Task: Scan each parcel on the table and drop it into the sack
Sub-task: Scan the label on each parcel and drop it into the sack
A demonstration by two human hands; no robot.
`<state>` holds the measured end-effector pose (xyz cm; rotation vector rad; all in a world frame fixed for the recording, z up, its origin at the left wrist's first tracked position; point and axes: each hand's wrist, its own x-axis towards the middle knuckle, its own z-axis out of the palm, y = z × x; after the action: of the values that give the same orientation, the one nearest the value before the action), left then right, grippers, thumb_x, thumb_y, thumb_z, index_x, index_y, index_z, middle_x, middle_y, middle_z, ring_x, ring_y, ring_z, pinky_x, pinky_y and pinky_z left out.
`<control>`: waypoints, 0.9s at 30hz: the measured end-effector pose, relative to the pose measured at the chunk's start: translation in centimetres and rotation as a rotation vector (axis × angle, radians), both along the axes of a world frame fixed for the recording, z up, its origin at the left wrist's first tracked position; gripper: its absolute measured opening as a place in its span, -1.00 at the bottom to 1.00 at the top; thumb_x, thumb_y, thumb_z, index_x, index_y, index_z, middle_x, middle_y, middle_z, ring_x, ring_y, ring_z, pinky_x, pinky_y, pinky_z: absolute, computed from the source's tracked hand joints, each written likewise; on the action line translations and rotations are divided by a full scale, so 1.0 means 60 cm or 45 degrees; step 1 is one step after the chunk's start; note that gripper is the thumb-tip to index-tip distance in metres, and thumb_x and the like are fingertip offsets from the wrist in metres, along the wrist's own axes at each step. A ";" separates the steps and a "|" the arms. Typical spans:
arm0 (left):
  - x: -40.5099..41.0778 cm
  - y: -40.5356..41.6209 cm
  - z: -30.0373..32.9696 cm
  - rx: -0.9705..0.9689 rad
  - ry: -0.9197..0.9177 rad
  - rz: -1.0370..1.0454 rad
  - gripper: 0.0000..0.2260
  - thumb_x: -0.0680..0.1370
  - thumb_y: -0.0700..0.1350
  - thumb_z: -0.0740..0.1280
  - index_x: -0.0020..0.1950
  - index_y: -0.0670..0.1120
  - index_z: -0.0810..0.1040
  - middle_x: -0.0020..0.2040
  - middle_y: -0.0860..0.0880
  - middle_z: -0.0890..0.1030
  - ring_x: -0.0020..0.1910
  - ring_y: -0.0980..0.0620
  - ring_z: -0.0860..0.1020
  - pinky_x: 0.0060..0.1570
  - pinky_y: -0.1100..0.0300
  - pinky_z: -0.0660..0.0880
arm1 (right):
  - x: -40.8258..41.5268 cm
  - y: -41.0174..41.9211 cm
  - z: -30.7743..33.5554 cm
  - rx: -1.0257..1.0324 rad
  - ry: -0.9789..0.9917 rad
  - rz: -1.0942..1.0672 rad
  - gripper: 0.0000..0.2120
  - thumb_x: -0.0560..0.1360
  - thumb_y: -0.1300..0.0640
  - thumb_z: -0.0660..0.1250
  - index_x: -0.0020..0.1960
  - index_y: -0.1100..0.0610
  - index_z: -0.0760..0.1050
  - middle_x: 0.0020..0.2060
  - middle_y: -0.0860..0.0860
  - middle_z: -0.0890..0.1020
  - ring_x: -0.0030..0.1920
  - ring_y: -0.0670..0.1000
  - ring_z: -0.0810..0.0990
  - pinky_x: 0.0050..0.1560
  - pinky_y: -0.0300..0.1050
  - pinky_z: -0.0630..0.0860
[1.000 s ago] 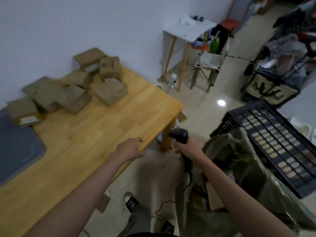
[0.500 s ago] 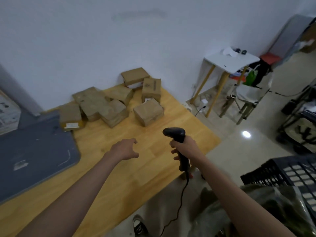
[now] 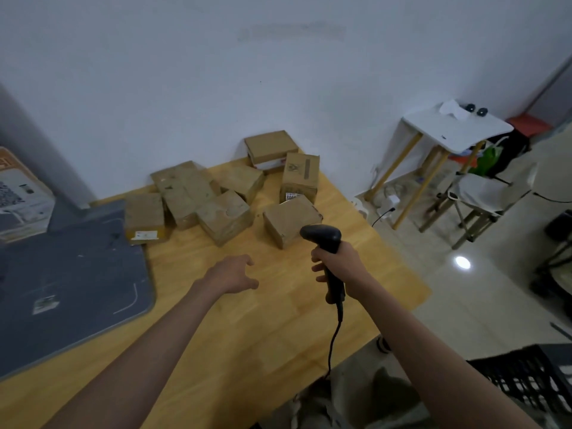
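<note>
Gripping one black corded handheld barcode scanner (image 3: 322, 236), right hand's grip (image 3: 342, 267) closed round its handle; left hand (image 3: 230, 274) hovering, grip loosely spread, holding nothing. Seven brown cardboard parcels (image 3: 224, 216) clustered at the far edge of one light wooden worktop (image 3: 247, 335), near one grey mat (image 3: 71, 289).

We face a plain white wall (image 3: 278, 72), pale glossy floor (image 3: 464, 292) at our right catching a bright light spot (image 3: 462, 262), small white side table (image 3: 458, 126) on wooden legs, folding chair (image 3: 489, 193) beside it, black crate (image 3: 526, 376) lower right.
</note>
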<state>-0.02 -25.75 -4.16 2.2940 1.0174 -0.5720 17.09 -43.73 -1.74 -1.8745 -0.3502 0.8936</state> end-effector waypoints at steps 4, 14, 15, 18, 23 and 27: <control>0.044 0.026 -0.019 -0.079 -0.003 0.048 -0.41 0.50 0.14 0.42 0.48 0.05 0.35 0.39 -0.04 0.45 0.26 -0.07 0.50 0.21 -0.01 0.50 | 0.059 0.042 -0.016 -0.003 0.030 -0.027 -0.86 0.52 0.23 0.39 0.07 0.24 0.59 -0.03 0.22 0.68 -0.04 0.19 0.71 -0.14 0.07 0.70; 0.193 0.085 -0.069 -0.236 -0.036 0.268 -0.35 0.47 0.17 0.42 0.49 -0.04 0.37 0.41 -0.05 0.44 0.32 -0.07 0.46 0.25 0.07 0.46 | 0.280 0.179 -0.072 -0.128 0.066 -0.098 -0.83 0.52 0.18 0.43 0.09 0.20 0.56 -0.08 0.17 0.62 -0.10 0.12 0.62 -0.15 0.04 0.69; 0.206 0.089 -0.076 -0.244 -0.044 0.301 -0.35 0.46 0.16 0.42 0.48 -0.05 0.38 0.41 -0.06 0.44 0.33 -0.06 0.45 0.26 0.08 0.45 | 0.294 0.189 -0.085 -0.174 0.062 -0.072 -0.82 0.52 0.17 0.43 0.08 0.21 0.55 -0.12 0.15 0.60 -0.11 0.13 0.60 -0.12 0.06 0.67; 0.241 0.096 -0.100 -0.276 -0.045 0.349 -0.45 0.51 0.11 0.41 0.41 -0.11 0.42 0.37 -0.08 0.46 0.31 -0.07 0.45 0.24 0.09 0.44 | 0.318 0.207 -0.120 -0.276 0.017 0.053 -0.85 0.51 0.16 0.43 0.01 0.22 0.55 -0.25 0.11 0.52 -0.19 0.14 0.52 -0.19 0.02 0.48; 0.281 0.103 -0.129 -0.425 -0.113 0.542 -0.42 0.56 0.03 0.38 0.51 -0.15 0.32 0.45 -0.12 0.40 0.40 -0.10 0.38 0.19 0.16 0.38 | 0.344 0.221 -0.160 -0.302 0.091 0.146 -0.81 0.56 0.13 0.40 0.12 0.21 0.55 -0.23 0.10 0.53 -0.19 0.10 0.51 -0.22 -0.05 0.42; 0.287 0.105 -0.149 -0.763 -0.303 0.813 -0.34 0.51 0.09 0.45 0.53 -0.06 0.30 0.42 0.04 0.37 0.38 -0.01 0.37 0.21 0.10 0.39 | 0.338 0.224 -0.185 -0.287 0.193 0.171 -0.76 0.55 0.13 0.42 0.18 0.18 0.54 -0.13 0.11 0.56 -0.11 0.11 0.53 -0.14 -0.03 0.45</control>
<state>17.21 -19.45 -13.08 1.3756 1.1805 -0.2700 37.38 -30.28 -12.83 -1.9900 -0.2946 1.2007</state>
